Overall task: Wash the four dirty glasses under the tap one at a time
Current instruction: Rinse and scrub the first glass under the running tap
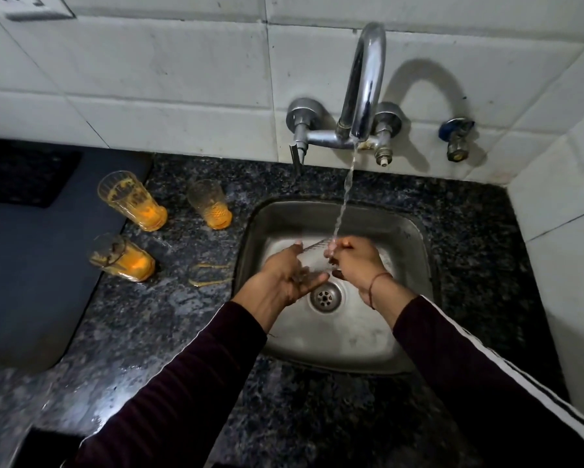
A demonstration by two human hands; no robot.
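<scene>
Over the steel sink (pixel 408 231) I hold a clear glass (pixel 312 255) between both hands, tilted on its side. My left hand (pixel 284 282) cups its base and body. My right hand (pixel 354 261) grips it near the rim, where the tap's (pixel 365 82) running water lands. Three dirty glasses with orange residue stand on the dark granite counter to the left of the sink: one at the back left (pixel 133 201), one nearer the sink (pixel 211 204), one in front (pixel 122 258).
Orange ring stains (pixel 209 275) mark the counter beside the sink. A dark mat (pixel 30 248) covers the counter further left. A blue-capped valve (pixel 456 136) juts from the tiled wall right of the tap. The drain (pixel 325 297) lies below my hands.
</scene>
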